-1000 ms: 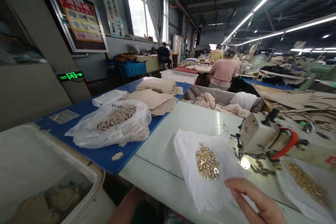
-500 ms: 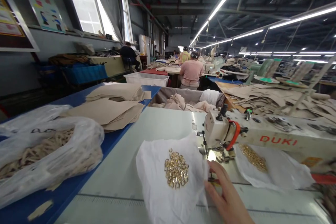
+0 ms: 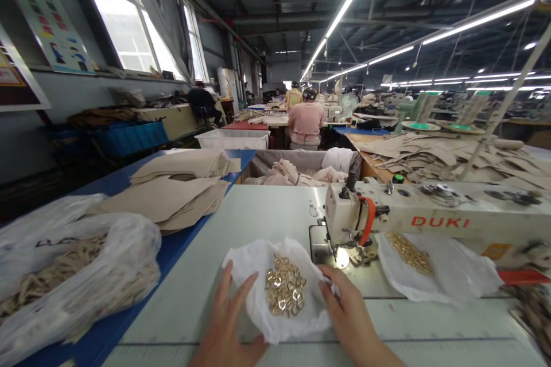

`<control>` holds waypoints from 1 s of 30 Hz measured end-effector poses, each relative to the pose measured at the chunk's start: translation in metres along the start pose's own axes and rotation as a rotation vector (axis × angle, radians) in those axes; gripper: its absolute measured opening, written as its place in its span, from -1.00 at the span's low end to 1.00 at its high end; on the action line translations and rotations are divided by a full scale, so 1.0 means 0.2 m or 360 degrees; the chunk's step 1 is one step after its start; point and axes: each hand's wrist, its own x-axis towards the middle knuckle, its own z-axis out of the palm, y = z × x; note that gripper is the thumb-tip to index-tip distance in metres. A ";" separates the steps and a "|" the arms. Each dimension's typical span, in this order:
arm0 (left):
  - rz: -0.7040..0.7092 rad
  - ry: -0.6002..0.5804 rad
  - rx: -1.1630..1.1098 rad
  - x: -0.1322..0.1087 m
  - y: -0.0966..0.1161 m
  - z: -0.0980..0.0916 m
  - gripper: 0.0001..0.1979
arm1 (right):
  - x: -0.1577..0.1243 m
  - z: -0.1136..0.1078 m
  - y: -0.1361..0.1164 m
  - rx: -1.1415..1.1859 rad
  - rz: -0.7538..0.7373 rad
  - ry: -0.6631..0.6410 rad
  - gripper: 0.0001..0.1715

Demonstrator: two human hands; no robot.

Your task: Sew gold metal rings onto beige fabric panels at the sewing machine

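Observation:
A white cloth or soft sheet (image 3: 249, 261) lies on the pale sewing table with its edges drawn up, and a heap of small gold D-shaped rings (image 3: 284, 287) rests in its middle. My left hand (image 3: 230, 321) is at the cloth's left side, fingers spread and touching the edge. On the right, my right hand (image 3: 350, 315) pinches the opposite edge between thumb and fingers. Just beyond that hand stands the head of a DUKI sewing machine (image 3: 344, 215), its lamp lit. Under its arm lies a second white sheet (image 3: 456, 272) with more gold rings (image 3: 411, 253).
At left, a clear plastic bag (image 3: 138, 241) of beige strips and stacked beige panels (image 3: 159, 198) lie on a blue table (image 3: 191, 223). Behind the machine is a bin (image 3: 297, 155) of fabric. Beige pieces (image 3: 430, 155) cover a table at right. A person in pink (image 3: 306, 120) sits ahead.
My left hand has come into view at the cloth's left edge. The cloth's edges have been gathered inward around the rings. My right hand now grips its right edge.

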 end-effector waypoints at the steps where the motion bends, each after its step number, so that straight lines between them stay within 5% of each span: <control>1: 0.0031 -0.0068 -0.0031 0.04 -0.01 0.01 -0.52 | -0.01 -0.02 0.00 0.0000 0.0031 -0.0025 -0.66; 5: -0.0021 -0.0439 -0.0243 0.13 -0.09 -0.01 -0.95 | -0.06 -0.12 0.02 0.0006 0.0123 -0.0045 -0.68; 14: -0.0437 -0.0258 -0.0605 0.05 -0.17 0.06 -0.91 | -0.14 -0.17 0.08 0.0020 0.0082 0.0065 -0.57; 17: -0.0618 -0.0153 -0.0708 0.06 -0.14 0.08 -0.55 | -0.14 -0.16 0.08 0.0030 0.0131 0.0093 -0.58; 20: -0.0702 -0.0255 -0.0703 0.09 -0.11 0.08 -0.33 | -0.15 -0.15 0.08 -0.0013 -0.0028 0.0057 -0.57; 26: -0.0613 -0.0604 -0.0602 0.10 -0.08 0.05 -0.36 | -0.17 -0.17 0.07 -0.0084 -0.0395 -0.0190 -0.44; 30: -0.0507 -0.0603 -0.0479 0.07 -0.01 0.07 -0.42 | -0.18 -0.15 0.09 -0.0299 -0.0292 -0.0326 -0.03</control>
